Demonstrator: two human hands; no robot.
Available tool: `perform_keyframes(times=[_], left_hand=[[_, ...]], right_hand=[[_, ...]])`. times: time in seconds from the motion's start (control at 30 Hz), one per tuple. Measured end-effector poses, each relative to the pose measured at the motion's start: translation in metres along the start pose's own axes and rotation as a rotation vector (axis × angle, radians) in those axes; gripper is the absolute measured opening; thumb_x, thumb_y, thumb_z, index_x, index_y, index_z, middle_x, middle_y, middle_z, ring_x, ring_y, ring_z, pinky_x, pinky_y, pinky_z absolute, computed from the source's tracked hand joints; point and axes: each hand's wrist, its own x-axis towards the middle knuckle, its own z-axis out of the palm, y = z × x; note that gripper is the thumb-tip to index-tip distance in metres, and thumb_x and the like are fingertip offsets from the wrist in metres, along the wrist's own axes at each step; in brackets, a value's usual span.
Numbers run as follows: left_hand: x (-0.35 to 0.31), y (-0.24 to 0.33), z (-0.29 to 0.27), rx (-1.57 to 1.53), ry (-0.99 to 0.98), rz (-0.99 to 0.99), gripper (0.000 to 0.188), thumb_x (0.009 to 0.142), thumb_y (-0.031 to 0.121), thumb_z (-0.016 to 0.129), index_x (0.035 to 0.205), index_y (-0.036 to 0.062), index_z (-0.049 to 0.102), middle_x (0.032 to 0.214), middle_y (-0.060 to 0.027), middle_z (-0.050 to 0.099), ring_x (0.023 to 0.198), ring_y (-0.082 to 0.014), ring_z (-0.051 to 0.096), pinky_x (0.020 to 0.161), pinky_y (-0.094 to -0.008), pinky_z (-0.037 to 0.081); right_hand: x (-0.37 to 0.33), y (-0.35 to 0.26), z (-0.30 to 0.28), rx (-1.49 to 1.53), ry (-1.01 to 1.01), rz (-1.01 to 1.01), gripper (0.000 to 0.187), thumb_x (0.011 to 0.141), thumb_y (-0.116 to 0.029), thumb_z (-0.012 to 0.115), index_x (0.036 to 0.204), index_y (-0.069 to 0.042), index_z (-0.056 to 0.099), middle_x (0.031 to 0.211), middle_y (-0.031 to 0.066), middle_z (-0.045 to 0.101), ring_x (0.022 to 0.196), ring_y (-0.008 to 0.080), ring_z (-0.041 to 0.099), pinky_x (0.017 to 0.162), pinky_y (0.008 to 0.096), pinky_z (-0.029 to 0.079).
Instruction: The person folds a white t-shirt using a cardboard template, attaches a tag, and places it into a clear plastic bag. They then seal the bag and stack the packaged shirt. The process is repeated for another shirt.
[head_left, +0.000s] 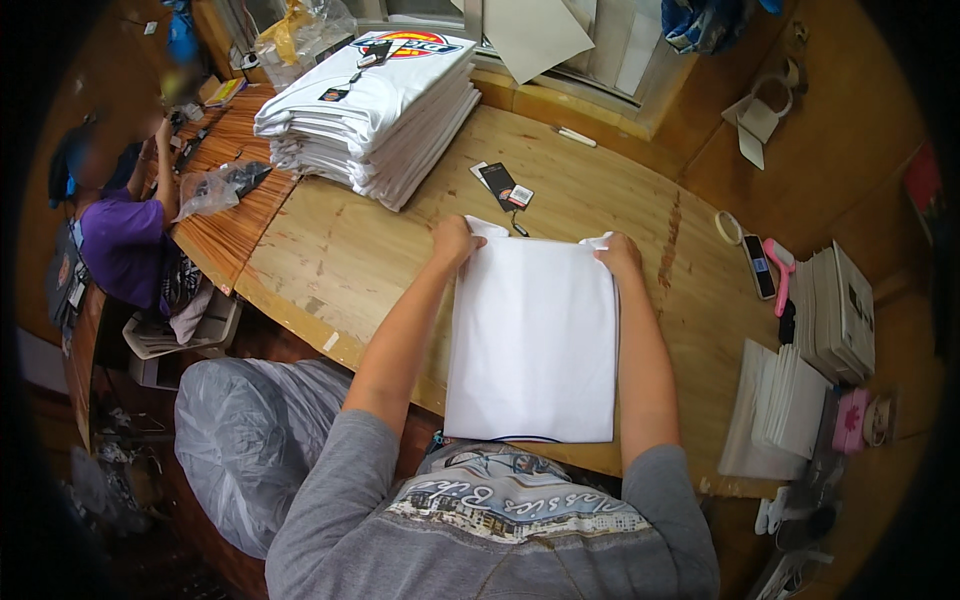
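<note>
A white T-shirt [534, 335], folded into a rectangle, lies on the wooden table [360, 260] in front of me. My left hand [456, 243] grips its far left corner, thumb on top and fingers curled around the cloth. At the far right corner my right hand [621, 257] pinches the fabric the same way. Black and white hang tags [505, 187] lie just beyond the shirt's far edge, with a dark cord reaching toward the collar. A sliver of coloured print shows at the shirt's near edge.
Folded white T-shirts [370, 110] are stacked at the far left. Toward the right lie a tape roll [729, 227], a phone [758, 267], a pink-handled tool [778, 256] and white packets [790, 400]. A grey plastic sack [250, 440] stands left of me. A person in purple [125, 240] sits further left.
</note>
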Motion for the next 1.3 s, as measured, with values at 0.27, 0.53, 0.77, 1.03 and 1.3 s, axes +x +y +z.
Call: perform_keyframes(times=[0.27,0.53,0.77,1.03,1.3], left_hand=[[-0.004,0.008,0.002,0.120,0.065,0.004,0.043,0.053,0.026,0.077,0.081,-0.0016,0.060,0.086,-0.0190,0.060,0.081,-0.0321,0.058,0.071,-0.0379,0.046],[-0.014,0.040,-0.040,-0.367,0.190,0.148,0.037,0.047,0.015,0.079,0.067,0.0013,0.051,0.068,-0.0129,0.058,0.065,-0.0260,0.056,0.060,-0.0351,0.043],[-0.065,0.138,-0.168,-0.711,0.500,0.740,0.026,0.059,0.001,0.068,0.082,-0.0004,0.057,0.072,-0.0113,0.060,0.068,-0.0198,0.059,0.064,-0.0293,0.048],[-0.122,0.039,-0.090,-0.263,0.166,1.131,0.017,0.064,0.008,0.065,0.080,0.0067,0.059,0.081,-0.0084,0.058,0.078,-0.0261,0.056,0.064,-0.0340,0.045],[-0.243,-0.053,-0.032,0.096,-0.054,1.060,0.022,0.064,0.011,0.057,0.086,0.0074,0.058,0.095,-0.0075,0.057,0.093,-0.0265,0.054,0.074,-0.0351,0.045]], right_hand=[[0.023,0.041,0.017,0.252,-0.121,-0.073,0.043,0.060,-0.011,0.073,0.099,0.000,0.057,0.089,0.0139,0.062,0.081,0.0241,0.059,0.071,0.0314,0.046],[0.018,0.024,-0.040,0.306,0.022,-0.158,0.045,0.059,-0.009,0.072,0.099,0.000,0.054,0.093,0.0162,0.060,0.084,0.0248,0.058,0.072,0.0328,0.045],[-0.054,-0.028,-0.238,0.717,0.456,-0.588,0.035,0.077,-0.003,0.060,0.109,0.003,0.046,0.091,0.0098,0.059,0.080,0.0132,0.055,0.070,0.0247,0.044],[-0.205,0.043,-0.144,0.289,0.476,-0.610,0.026,0.064,0.010,0.055,0.088,0.000,0.057,0.090,0.0125,0.061,0.087,0.0221,0.058,0.080,0.0316,0.044],[-0.329,0.084,-0.033,-0.099,0.136,-0.705,0.033,0.073,0.001,0.045,0.103,-0.010,0.056,0.113,0.0174,0.051,0.104,0.0304,0.050,0.084,0.0415,0.042]])
